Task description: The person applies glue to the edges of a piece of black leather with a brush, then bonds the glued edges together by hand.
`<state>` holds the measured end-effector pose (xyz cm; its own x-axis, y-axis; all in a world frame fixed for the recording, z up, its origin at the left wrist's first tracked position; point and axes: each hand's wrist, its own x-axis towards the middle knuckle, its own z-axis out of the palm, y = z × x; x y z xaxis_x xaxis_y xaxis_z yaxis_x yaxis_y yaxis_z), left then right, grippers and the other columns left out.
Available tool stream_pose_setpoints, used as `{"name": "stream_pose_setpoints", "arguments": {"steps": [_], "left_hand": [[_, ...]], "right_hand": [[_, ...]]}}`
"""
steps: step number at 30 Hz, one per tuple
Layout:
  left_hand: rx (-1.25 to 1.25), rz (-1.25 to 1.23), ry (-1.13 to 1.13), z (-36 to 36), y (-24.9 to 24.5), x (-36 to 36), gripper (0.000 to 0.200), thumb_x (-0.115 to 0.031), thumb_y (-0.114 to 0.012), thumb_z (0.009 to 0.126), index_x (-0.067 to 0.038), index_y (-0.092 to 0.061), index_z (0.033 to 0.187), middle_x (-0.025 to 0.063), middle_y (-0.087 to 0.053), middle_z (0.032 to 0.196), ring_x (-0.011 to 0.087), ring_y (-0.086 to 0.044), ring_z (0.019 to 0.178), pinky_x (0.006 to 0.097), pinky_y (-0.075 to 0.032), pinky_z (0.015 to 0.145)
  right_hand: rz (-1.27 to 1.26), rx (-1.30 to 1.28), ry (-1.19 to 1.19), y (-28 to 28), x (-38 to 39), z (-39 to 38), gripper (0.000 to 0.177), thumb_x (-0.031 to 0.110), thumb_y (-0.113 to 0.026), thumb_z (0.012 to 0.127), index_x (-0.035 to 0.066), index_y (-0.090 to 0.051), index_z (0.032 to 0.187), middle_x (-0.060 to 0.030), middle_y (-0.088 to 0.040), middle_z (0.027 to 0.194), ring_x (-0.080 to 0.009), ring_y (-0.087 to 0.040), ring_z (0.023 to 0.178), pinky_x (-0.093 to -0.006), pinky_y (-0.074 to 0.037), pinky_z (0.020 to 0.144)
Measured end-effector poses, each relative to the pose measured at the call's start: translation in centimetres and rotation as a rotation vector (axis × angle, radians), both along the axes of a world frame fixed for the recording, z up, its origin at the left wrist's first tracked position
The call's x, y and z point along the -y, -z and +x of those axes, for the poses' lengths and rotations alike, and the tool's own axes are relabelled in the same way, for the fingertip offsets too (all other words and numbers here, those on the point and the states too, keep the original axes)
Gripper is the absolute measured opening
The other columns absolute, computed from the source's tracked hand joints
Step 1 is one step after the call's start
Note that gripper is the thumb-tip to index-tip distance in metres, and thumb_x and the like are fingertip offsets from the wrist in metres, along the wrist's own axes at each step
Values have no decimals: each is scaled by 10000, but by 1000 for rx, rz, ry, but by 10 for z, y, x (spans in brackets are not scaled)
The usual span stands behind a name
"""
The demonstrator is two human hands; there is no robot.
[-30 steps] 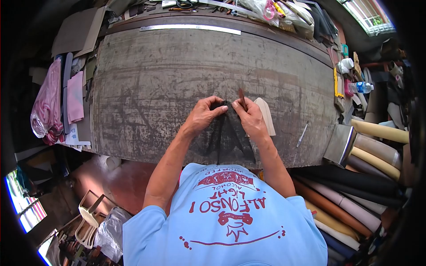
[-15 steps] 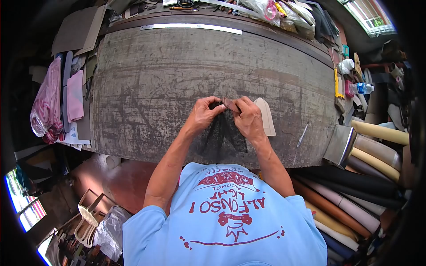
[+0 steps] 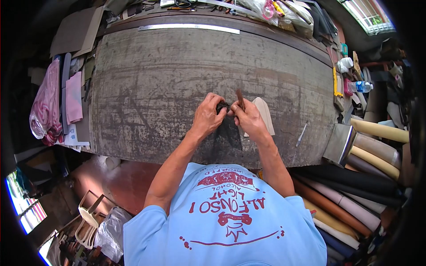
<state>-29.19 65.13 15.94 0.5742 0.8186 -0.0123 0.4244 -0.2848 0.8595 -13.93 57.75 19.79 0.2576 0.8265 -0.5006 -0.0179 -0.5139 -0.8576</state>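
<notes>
Black mesh fabric (image 3: 227,136) hangs down over the front part of the worktable (image 3: 146,88). My left hand (image 3: 207,114) is closed on its bunched upper edge, fingers curled round the dark folds. Close beside it, my right hand (image 3: 251,119) grips a narrow brown piece (image 3: 240,98) that sticks up past the fingers; whether it is a blade or a leather strip I cannot tell. The right fingertips are at the edge of the mesh. Just right of that hand, partly behind it, lies a beige pattern piece (image 3: 265,114) with a rounded top.
A white pen-like tool (image 3: 301,135) lies to the right, near a metal box (image 3: 339,142). A steel ruler (image 3: 188,27) lies along the far edge. Rolls of material (image 3: 377,150) fill the right side. Pink plastic-wrapped material (image 3: 46,99) is at left.
The brown piece has swung from slanting between my hands to pointing up from my right hand. My left fingers have curled further round the mesh, now bunched.
</notes>
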Motion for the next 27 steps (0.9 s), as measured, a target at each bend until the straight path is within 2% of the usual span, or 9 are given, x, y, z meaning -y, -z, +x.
{"name": "stream_pose_setpoints", "arguments": {"steps": [4, 7, 13, 17, 20, 23, 26, 27], "left_hand": [[117, -31, 23, 0, 6, 2, 228, -106, -649, 883, -6, -638, 1088, 160, -652, 963, 346, -666, 903, 420, -526, 798], [29, 70, -4, 2, 10, 5, 207, -95, -650, 874, -9, -629, 1061, 164, -656, 963, 362, -662, 905, 434, -526, 784], [-146, 71, -74, 14, 24, 9, 146, -109, -623, 872, -19, -608, 985, 155, -662, 963, 398, -644, 900, 473, -517, 756], [-176, 9, -33, 16, 40, 14, 145, -100, -599, 874, -19, -612, 994, 169, -661, 961, 402, -641, 931, 500, -512, 786], [-175, -19, 95, 12, 53, 15, 178, -107, -608, 873, -13, -619, 1023, 176, -662, 979, 393, -643, 948, 486, -515, 803], [-148, -102, 230, 3, 62, -3, 239, -142, -648, 879, -6, -627, 1074, 179, -656, 1010, 374, -641, 977, 457, -513, 837], [-126, -114, 261, 4, 53, -15, 314, -190, -691, 882, 6, -625, 1119, 185, -647, 1037, 357, -633, 1007, 429, -503, 870], [-91, -136, 295, 4, 55, -18, 333, -202, -707, 888, 4, -617, 1134, 175, -619, 1090, 355, -618, 1017, 424, -499, 875]], "right_hand": [[-64, -68, 2, 5, -1, 4, 156, 172, -558, 1007, 34, -602, 951, 27, -530, 706, -56, -490, 587, -232, -382, 516], [-63, -32, -47, 18, -2, 6, 224, 186, -560, 970, -28, -622, 943, -16, -567, 712, -77, -497, 652, -284, -409, 574], [53, 228, -138, 40, -4, 0, 185, 169, -572, 932, -6, -624, 904, 6, -530, 699, -95, -490, 678, -303, -412, 595], [-22, 22, -144, 53, 11, 12, 171, 176, -583, 932, 24, -637, 875, 25, -523, 680, -66, -459, 635, -281, -374, 561], [-135, -139, -152, 60, 21, 22, 166, 181, -577, 953, 36, -635, 898, 36, -520, 669, -57, -460, 608, -254, -363, 543], [-95, -259, -74, 66, 29, 23, 145, 199, -568, 1006, 64, -617, 983, 45, -520, 706, -49, -452, 572, -216, -340, 494], [-75, -196, -6, 60, 27, 18, 167, 220, -565, 1022, 60, -609, 1001, 34, -552, 735, -49, -478, 587, -207, -376, 513], [-66, -167, 27, 66, 28, 18, 174, 225, -566, 1023, 57, -611, 1001, 31, -560, 745, -49, -486, 593, -205, -383, 519]]}}
